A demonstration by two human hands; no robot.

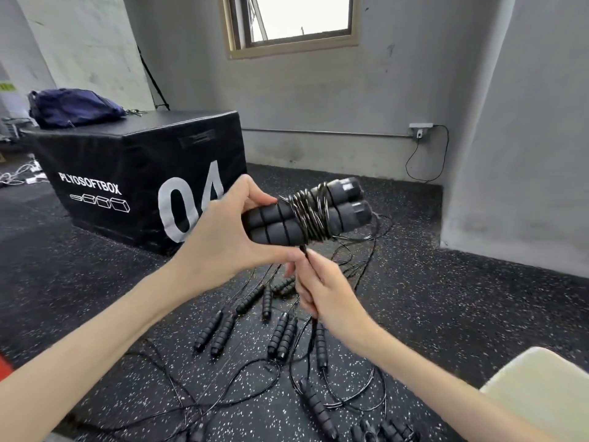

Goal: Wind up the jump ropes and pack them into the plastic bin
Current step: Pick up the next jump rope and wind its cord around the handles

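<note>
My left hand [223, 237] grips two black foam jump rope handles [280, 224] held side by side in the air, with thin black cord wound several times round their middle [312, 218]. Just below them, my right hand [322, 288] pinches the loose cord [305, 252] hanging from the bundle. Several more jump ropes [280, 333] lie on the speckled black floor beneath my hands, their handles scattered and their cords tangled. A pale corner at the lower right [538, 387] may be the plastic bin; I cannot tell.
A black plyo soft box [134, 173] marked 04 stands at the left with a dark blue bag [73, 106] on top. Grey walls close the back and right, with a cable [427, 157] hanging from a wall outlet. White cables lie at the far left.
</note>
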